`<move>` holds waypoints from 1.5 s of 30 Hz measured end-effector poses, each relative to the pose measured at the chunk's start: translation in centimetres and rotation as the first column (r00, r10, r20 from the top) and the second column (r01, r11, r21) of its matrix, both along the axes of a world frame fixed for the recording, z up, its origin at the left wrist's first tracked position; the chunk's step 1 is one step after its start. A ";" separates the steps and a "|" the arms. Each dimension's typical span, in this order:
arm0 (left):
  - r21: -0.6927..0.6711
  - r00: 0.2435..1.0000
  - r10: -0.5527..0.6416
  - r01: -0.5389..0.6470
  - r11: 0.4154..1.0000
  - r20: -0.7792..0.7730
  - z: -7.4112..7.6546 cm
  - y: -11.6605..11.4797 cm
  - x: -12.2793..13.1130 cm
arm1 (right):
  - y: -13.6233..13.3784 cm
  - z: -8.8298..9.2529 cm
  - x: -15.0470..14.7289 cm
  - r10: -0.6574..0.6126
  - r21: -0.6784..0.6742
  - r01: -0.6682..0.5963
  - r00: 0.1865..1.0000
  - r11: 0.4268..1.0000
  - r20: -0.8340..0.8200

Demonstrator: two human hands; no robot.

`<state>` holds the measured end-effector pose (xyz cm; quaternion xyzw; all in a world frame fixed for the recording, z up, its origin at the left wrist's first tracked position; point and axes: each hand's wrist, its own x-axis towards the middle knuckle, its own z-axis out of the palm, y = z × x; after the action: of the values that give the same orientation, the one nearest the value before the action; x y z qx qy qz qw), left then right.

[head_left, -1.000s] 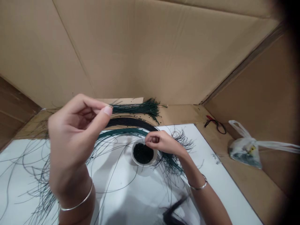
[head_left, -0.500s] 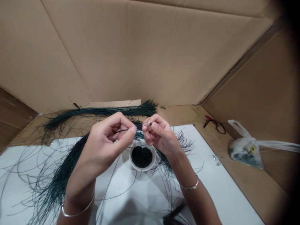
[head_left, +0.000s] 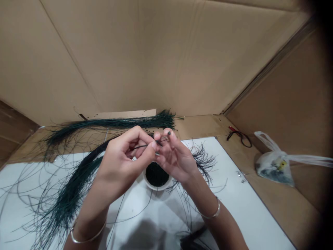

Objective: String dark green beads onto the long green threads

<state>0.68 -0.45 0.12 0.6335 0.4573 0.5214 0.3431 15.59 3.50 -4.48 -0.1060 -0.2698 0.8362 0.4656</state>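
Observation:
My left hand (head_left: 125, 159) pinches a thin dark strand (head_left: 142, 147) between thumb and forefinger, above a white bowl (head_left: 156, 187) of small black beads (head_left: 156, 174). My right hand (head_left: 177, 156) meets it fingertip to fingertip, and a tiny dark bead (head_left: 169, 133) sits on one fingertip. I cannot tell whether those fingers grip it. Both hands partly hide the bowl. A long bundle of dark green strands (head_left: 70, 194) runs under my left forearm, and another (head_left: 117, 123) lies behind my hands.
A white board (head_left: 234, 180) lies on a cardboard base, with loose strands spread over it. Cardboard walls (head_left: 156, 59) rise behind and to the right. A knotted plastic bag (head_left: 274, 170) and a red-and-black cord (head_left: 239, 137) lie to the right.
My hands have come closer together over the bowl, and their fingertips now nearly touch. The fingers of my right hand have spread a little and turned upward.

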 end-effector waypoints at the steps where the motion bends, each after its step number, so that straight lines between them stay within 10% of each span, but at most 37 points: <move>1: 0.000 1.000 0.009 -0.009 1.000 0.010 0.0 0.0 0.1 | -0.1 0.0 -0.1 0.005 -0.006 -0.005 1.000 1.000 -0.009; 45: 0.005 0.995 0.095 -0.095 0.995 -0.019 0.6 -0.3 -0.1 | -0.6 0.3 -0.3 -0.161 0.044 0.156 0.979 0.987 0.126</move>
<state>0.55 -0.74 0.67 0.6167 0.4891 0.5321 0.3119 15.31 2.87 -4.22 -0.1732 -0.3042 0.7831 0.5140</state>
